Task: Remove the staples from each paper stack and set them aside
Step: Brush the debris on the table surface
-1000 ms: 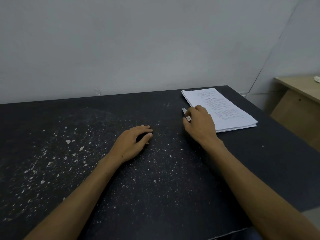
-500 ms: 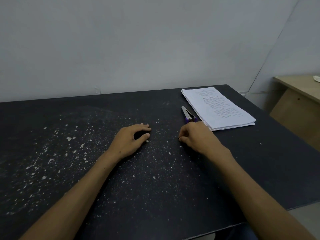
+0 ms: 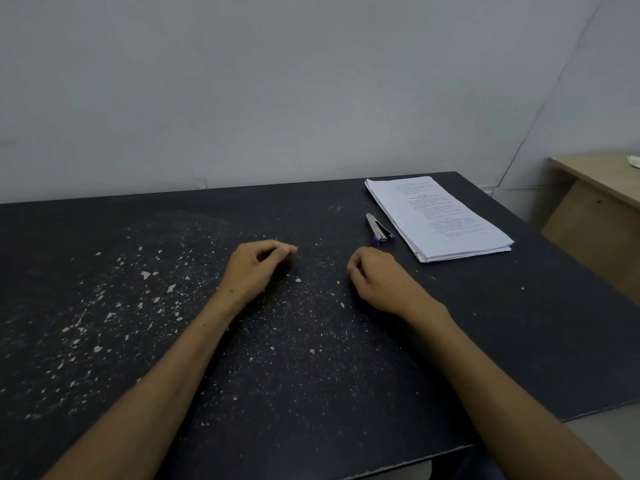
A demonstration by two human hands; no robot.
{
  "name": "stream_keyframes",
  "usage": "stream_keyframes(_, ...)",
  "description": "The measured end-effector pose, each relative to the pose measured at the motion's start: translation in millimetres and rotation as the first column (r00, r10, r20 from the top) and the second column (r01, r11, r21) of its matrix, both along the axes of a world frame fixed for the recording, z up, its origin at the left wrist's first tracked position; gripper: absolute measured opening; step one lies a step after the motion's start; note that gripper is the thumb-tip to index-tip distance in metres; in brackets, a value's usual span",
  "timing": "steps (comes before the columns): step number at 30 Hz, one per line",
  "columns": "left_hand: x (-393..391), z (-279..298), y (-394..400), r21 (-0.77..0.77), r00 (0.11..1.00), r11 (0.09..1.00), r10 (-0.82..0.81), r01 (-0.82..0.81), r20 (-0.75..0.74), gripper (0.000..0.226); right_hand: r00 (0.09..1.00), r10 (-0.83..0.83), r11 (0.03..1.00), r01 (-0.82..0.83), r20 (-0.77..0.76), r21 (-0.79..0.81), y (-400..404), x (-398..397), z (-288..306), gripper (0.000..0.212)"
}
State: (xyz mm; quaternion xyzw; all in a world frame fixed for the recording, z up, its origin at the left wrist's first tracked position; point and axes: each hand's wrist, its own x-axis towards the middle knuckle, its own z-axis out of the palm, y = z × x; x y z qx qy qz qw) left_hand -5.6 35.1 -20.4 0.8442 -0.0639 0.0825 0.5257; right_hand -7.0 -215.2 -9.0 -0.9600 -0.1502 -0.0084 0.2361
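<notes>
Staples lie loose on our black table, between our left hand and right hand; both rest loosely curled, holding nothing. Paper stack and staple remover lie beyond, nearer our right.

In front of me is a black table whose top is speckled with pale flecks, thickest toward my left. Behind it rises a plain grey wall. Off to my right stands a light wooden desk with a small white object on it.
</notes>
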Motion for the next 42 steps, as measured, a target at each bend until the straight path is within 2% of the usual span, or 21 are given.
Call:
stream_keyframes(3, -1.8, 5.7, -5.7, -0.369, 0.992, 0.929, -0.07, 0.027, -0.103, 0.026, 1.0, 0.027, 0.979, -0.023, -0.015, 0.204, 19.8, 7.2, 8.0, 0.015)
stream_keyframes(5, -2.1, 6.6, -10.5, -0.584, 0.966, 0.812, -0.167, 0.021, -0.198, 0.035, 0.998, 0.061, 0.964, -0.065, 0.021, 0.259, 38.8, 12.0, 12.4, 0.014)
stream_keyframes(7, -1.3, 6.3, -12.9, -0.762, 0.917, 0.647, -0.289, -0.026, -0.277, 0.046, 0.992, 0.113, 0.957, -0.124, 0.056, 0.264, 59.7, 15.9, 15.2, 0.014)
stream_keyframes(10, -2.2, 5.6, -10.6, -0.888, 0.861, 0.444, -0.399, -0.118, -0.314, 0.055, 0.977, 0.192, 0.954, -0.208, 0.091, 0.215, 85.7, 20.6, 18.3, 0.013)
stream_keyframes(13, -3.8, 4.6, -5.2, -0.941, 0.846, 0.279, -0.439, -0.189, -0.301, 0.058, 0.961, 0.251, 0.952, -0.267, 0.114, 0.149, 96.3, 25.7, 23.5, 0.016)
stream_keyframes(15, -3.7, 4.6, -1.2, -0.957, 0.843, 0.203, -0.458, -0.208, -0.281, 0.059, 0.961, 0.249, 0.953, -0.265, 0.119, 0.149, 91.9, 29.7, 29.2, 0.019)
stream_keyframes(19, -2.0, 7.2, 1.6, -0.954, 0.857, 0.22, -0.43, -0.204, -0.282, 0.053, 0.981, 0.092, 0.972, -0.126, 0.172, 0.199, 56.7, 34.6, 27.9, 0.02)
stream_keyframes(23, 3.4, 4.4, 2.0, -0.943, 0.869, 0.276, -0.402, -0.185, -0.288, 0.039, 0.997, -0.023, 1.0, 0.021, 0.074, 0.019, 18.6, 24.5, 13.7, 0.025)
stream_keyframes(27, 5.0, 2.5, 1.7, -0.931, 0.874, 0.316, -0.383, -0.182, -0.3, 0.046, 0.995, -0.084, 0.996, 0.086, 0.063, -0.039, 15.8, 18.8, 7.1, 0.019)
stream_keyframes(37, 1.0, 3.2, 2.7, -0.917, 0.888, 0.348, -0.335, -0.194, -0.315, 0.061, 0.99, -0.122, 0.99, 0.127, 0.071, -0.059, 49.9, 23.1, 0.4, 0.015)
stream_keyframes(42, -1.0, 1.3, 1.6, -0.903, 0.878, 0.388, -0.347, -0.185, -0.329, 0.062, 0.995, -0.062, 0.986, 0.072, 0.074, -0.152, 51.1, 31.2, 6.2, 0.011)
